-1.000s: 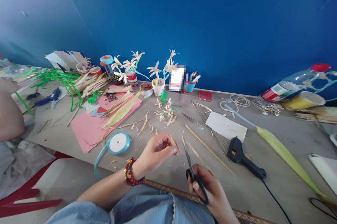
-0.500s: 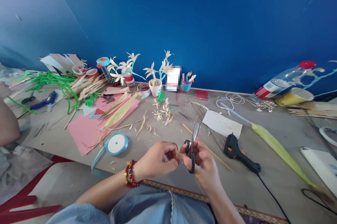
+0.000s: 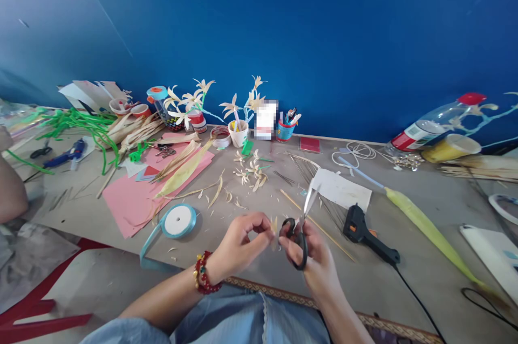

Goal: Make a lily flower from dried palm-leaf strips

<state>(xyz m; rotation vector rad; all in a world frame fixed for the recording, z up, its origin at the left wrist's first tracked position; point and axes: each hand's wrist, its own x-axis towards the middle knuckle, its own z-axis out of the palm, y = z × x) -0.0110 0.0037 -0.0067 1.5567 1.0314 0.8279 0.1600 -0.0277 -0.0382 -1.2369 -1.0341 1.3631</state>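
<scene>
My left hand (image 3: 245, 241), with a red bead bracelet at its wrist, pinches a small pale piece of corn husk (image 3: 274, 228) between thumb and fingertips. Just to the right, my right hand (image 3: 318, 260) is closed around black-handled scissors (image 3: 300, 241), their blades pointing up and away from me. A small gap separates the husk piece from my right fingertips. Beyond both hands lie several small husk flowers (image 3: 254, 169) and curled husk scraps (image 3: 218, 190). A thin wooden stick (image 3: 334, 239) rests behind the scissors.
A blue ribbon roll (image 3: 178, 221) sits left of my hands, near pink paper sheets (image 3: 121, 201). On the right are a black glue gun (image 3: 366, 236), white card (image 3: 342, 188) and a yellow-green husk (image 3: 424, 225). Husk flowers stand in a cup (image 3: 238, 133). Another person's arm (image 3: 11, 187) is at far left.
My right hand has drawn slightly away from the left, and the scissors have swung with their tips further right. The left hand still pinches the husk piece.
</scene>
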